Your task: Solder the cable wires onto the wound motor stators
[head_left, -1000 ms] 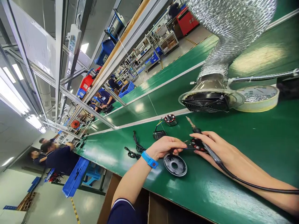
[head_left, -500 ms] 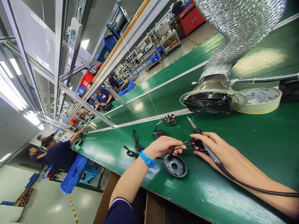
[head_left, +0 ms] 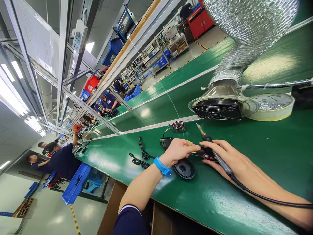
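My right hand (head_left: pixel 226 155) is closed around a soldering iron (head_left: pixel 215 151), whose tip points up and away over the green bench. Under that hand lies a small wound stator (head_left: pixel 207 152) with red and black coils. My left hand (head_left: pixel 179 150), with a blue wrist strap (head_left: pixel 162 167), pinches the stator's thin wires right beside it. A round black motor cover (head_left: pixel 184 168) lies on the bench just below my left hand. A second stator (head_left: pixel 178 125) with coloured leads sits farther back.
A fume extractor fan (head_left: pixel 217 107) on a silver flexible duct (head_left: pixel 246 36) stands behind the work. A round tin (head_left: pixel 272 106) sits at the right. Black cables (head_left: pixel 141 153) and a small black box (head_left: pixel 166 142) lie to the left. Other workers sit along the line.
My left hand has moved right and up, closer to the stator, now partly covering the black cover. The right hand and the iron have stayed put.
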Demonstrator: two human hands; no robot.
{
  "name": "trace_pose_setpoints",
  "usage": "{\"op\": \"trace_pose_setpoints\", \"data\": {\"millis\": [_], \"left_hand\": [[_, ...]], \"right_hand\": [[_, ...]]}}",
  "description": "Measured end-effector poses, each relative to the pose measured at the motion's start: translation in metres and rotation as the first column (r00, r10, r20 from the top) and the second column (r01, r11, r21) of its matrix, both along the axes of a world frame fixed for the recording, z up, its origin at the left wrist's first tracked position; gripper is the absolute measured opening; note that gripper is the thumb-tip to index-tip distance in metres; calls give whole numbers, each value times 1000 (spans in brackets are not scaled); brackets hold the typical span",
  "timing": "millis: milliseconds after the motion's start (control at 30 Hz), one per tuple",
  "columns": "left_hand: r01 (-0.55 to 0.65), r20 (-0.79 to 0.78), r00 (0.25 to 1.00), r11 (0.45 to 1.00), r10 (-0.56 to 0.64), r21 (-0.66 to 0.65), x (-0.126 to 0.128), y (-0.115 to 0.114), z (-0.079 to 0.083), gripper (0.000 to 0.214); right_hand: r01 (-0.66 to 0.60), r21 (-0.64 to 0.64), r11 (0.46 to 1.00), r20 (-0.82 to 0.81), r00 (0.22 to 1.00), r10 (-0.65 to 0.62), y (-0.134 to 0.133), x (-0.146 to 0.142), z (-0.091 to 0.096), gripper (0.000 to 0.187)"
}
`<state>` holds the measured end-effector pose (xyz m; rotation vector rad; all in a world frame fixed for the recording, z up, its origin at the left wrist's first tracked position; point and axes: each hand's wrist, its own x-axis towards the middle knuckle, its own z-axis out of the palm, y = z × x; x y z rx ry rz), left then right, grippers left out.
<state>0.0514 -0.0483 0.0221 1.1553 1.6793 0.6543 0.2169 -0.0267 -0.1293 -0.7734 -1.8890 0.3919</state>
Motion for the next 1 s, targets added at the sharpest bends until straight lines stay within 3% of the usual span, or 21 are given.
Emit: {"op": "trace_pose_setpoints", "data": {"millis": [200, 367, 500, 567, 667, 767, 800, 867, 933, 1000], "left_hand": [[45, -87, 995, 999, -44, 11, -3, 7, 3, 53], [95, -312, 949, 984, -44, 150, -25, 42, 1, 34], [103, -609, 788, 954, 93, 280, -45, 78, 4, 20], [86, -671, 717, 931, 189, 355, -57, 91, 10, 19], [44, -658, 698, 900, 283, 434, -72, 99, 24, 20], [34, -630, 705, 871, 326, 489, -77, 91, 37, 28], [75, -629, 718, 865, 298, 495, -76, 86, 39, 26], [267, -676, 726, 854, 126, 446, -67, 73, 37, 18], [510, -774, 622, 810, -117, 287, -56, 62, 27, 31], [611, -848, 465, 785, -253, 101, -46, 57, 14, 54]], "right_hand": [[47, 34, 998, -19, 999, -46, 0, -1, 5, 49], [107, 98, 989, -76, 992, -100, -9, 5, 33, 45], [126, 194, 973, -69, 991, -114, -15, 10, 51, 40], [155, 229, 961, -64, 988, -144, -17, 11, 54, 39], [183, 289, 940, -68, 983, -170, -18, 11, 57, 37], [228, 349, 909, -86, 974, -211, -19, 11, 63, 35], [249, 361, 898, -98, 968, -229, -20, 11, 65, 35], [286, 376, 881, -131, 958, -255, -21, 11, 70, 35], [306, 382, 872, -156, 951, -265, -21, 12, 73, 36], [318, 385, 866, -175, 947, -270, -20, 12, 74, 39]]}}
